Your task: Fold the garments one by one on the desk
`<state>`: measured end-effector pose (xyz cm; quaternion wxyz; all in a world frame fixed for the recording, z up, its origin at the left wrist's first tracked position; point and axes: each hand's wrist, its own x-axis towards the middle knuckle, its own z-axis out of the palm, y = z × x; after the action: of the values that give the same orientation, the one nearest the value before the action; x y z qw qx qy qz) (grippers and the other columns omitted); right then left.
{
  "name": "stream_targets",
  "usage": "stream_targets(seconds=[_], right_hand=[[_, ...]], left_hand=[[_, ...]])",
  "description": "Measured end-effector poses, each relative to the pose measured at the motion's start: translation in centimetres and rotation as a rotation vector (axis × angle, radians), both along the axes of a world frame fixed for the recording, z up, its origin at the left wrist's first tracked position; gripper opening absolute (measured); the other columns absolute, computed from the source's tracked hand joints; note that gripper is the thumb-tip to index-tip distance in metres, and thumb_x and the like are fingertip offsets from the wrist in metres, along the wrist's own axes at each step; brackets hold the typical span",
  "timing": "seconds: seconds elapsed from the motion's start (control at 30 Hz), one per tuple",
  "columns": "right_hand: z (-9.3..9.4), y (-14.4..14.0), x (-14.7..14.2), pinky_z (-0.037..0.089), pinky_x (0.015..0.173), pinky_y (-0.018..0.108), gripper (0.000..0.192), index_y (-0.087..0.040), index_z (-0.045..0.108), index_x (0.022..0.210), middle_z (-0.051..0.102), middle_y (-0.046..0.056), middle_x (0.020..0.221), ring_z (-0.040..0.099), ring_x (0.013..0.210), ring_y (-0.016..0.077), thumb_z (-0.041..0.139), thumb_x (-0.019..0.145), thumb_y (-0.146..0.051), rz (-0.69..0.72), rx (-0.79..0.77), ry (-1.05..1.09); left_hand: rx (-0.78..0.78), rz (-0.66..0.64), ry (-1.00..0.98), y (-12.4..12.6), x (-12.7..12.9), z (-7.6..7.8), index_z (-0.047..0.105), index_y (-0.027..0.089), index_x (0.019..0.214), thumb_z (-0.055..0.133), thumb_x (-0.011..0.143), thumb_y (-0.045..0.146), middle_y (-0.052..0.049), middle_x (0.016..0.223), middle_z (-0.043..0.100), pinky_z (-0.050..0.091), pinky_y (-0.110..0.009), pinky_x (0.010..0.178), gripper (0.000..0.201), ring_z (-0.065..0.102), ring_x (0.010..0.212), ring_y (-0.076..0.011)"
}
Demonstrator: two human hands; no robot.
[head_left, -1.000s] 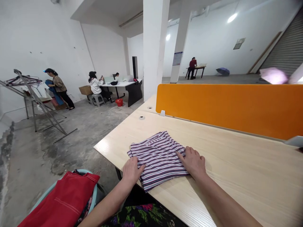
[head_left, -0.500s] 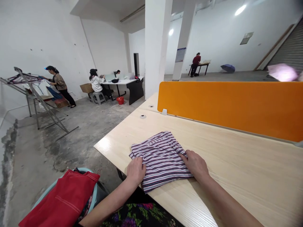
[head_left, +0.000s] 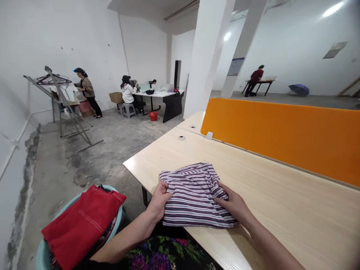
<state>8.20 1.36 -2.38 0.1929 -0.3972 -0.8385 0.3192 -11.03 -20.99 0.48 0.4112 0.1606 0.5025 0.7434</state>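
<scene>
At the near edge of a pale desk (head_left: pixel 292 210), the left hand (head_left: pixel 158 202) sits at nine o'clock on the striped cloth (head_left: pixel 194 204), thumb laid over the border, fingers curled just above; whether they pinch fabric cannot be told. The cloth lies at three o'clock from those fingers, its long axis running roughly nine to three like its stripes, its near left corner reaching past the desk's edge. At three o'clock on the cloth, the right hand (head_left: pixel 236 204) pinches a bunched side fold between thumb and forefinger, its other fingers hidden. Both hands touch it, so neither is nearer. From the left, a red cloth (head_left: pixel 81 225) with pale stitching lies over a round, smooth-rimmed blue tub (head_left: pixel 40 255) at eight o'clock from the hands; the striped cloth is a soft-looking, rumpled, four-sided bundle; the desk is fine-grained and glossy; at two o'clock stands a stiff, flat orange divider (head_left: pixel 281 140).
</scene>
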Motion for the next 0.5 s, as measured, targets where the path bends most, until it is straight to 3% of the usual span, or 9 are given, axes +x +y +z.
stream_targets(seconds=[0.13,0.27,0.33,0.5], right_hand=[[0.4,-2.3,-0.8,0.039,0.107,0.044,0.068,-0.016,0.06,0.124,0.06,0.011,0.13,0.053,0.124,0.0311,0.067,0.061,-0.043,0.069,-0.214,0.153],[1.9,-4.6,-2.6,0.049,0.097,0.045,0.077,-0.018,0.054,0.131,0.063,0.012,0.127,0.06,0.114,0.0318,0.074,0.062,-0.046,0.14,-0.615,0.264],[2.9,-5.6,-4.5,0.053,0.091,0.044,0.078,-0.019,0.054,0.132,0.065,0.012,0.123,0.062,0.11,0.0325,0.077,0.061,-0.045,0.182,-0.71,0.277],[6.0,-8.8,-12.3,0.05,0.094,0.041,0.076,-0.018,0.06,0.125,0.065,0.012,0.123,0.06,0.113,0.0312,0.081,0.056,-0.039,0.369,-0.708,0.315]], left_hand=[[0.121,-0.101,-0.145,-3.0,-0.9,1.1,0.046,0.027,0.124,0.069,0.054,0.007,0.0,0.101,0.066,0.046,-0.027,0.077,0.077,0.063,0.083,-0.0145],[0.112,-0.187,-0.178,-6.9,-2.5,0.8,0.062,0.02,0.109,0.072,0.059,0.01,-0.003,0.097,0.067,0.046,-0.026,0.076,0.052,0.063,0.08,-0.014],[0.087,-0.149,-0.181,-9.0,-3.6,0.6,0.066,0.018,0.104,0.074,0.061,0.013,-0.004,0.093,0.069,0.046,-0.026,0.075,0.044,0.064,0.077,-0.0141],[0.072,0.129,-0.051,-15.0,-7.1,1.4,0.065,0.018,0.109,0.077,0.062,0.017,-0.006,0.107,0.07,0.047,-0.032,0.086,0.049,0.065,0.092,-0.0197]])
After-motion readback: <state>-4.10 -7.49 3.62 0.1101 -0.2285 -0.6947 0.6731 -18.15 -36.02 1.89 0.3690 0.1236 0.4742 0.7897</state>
